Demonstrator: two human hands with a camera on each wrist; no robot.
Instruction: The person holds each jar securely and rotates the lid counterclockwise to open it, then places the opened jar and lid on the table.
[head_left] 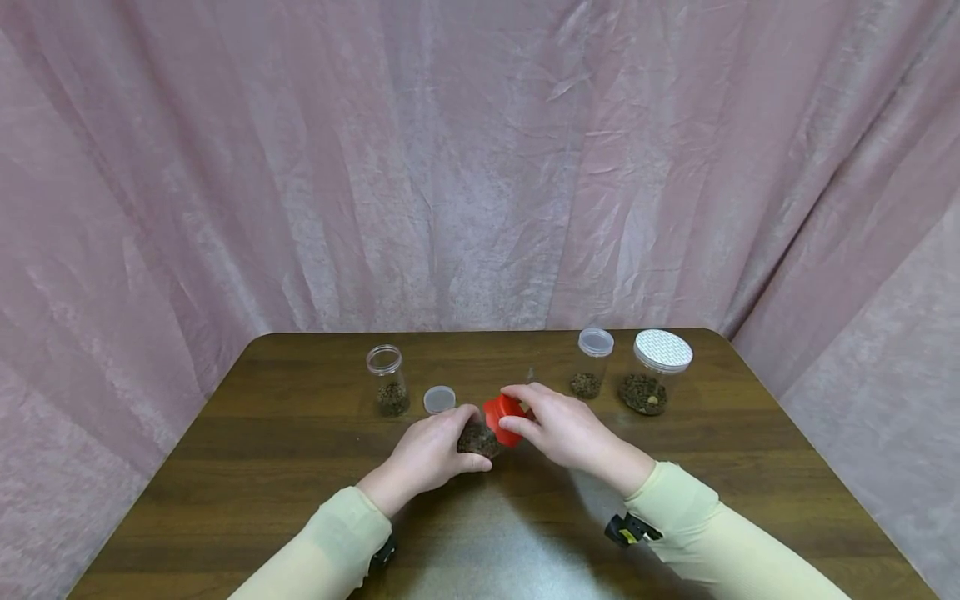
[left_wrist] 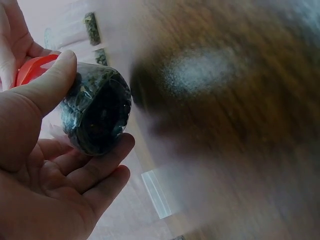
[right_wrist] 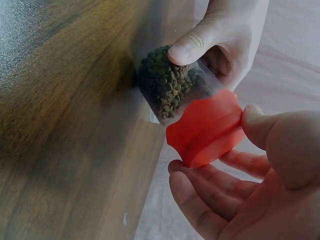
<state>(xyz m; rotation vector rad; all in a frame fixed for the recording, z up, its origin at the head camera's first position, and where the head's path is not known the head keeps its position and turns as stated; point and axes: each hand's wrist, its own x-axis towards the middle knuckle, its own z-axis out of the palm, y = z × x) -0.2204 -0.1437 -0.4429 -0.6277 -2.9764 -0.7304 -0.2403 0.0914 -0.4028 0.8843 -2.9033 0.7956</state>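
Note:
A clear jar (right_wrist: 170, 85), partly filled with brownish-green pellets, is held tilted toward the right over the middle of the table. Thumb and fingers of my left hand (head_left: 431, 446) grip its body. On the jar's mouth end sits a red lid (right_wrist: 207, 130) with a wavy edge. My right hand (head_left: 566, 427) holds this lid between thumb and fingers. In the left wrist view, the jar's rounded base (left_wrist: 107, 112) faces the camera, and the lid is partly covered by the left thumb.
Behind my left hand is a translucent white lid (head_left: 439, 399). An uncovered clear jar (head_left: 392, 396) of pellets stands at the back left. At the back right stand a jar with a translucent lid (head_left: 596, 342) and a wider jar with a white patterned lid (head_left: 663, 350). Pink curtain (head_left: 450, 167) hangs behind.

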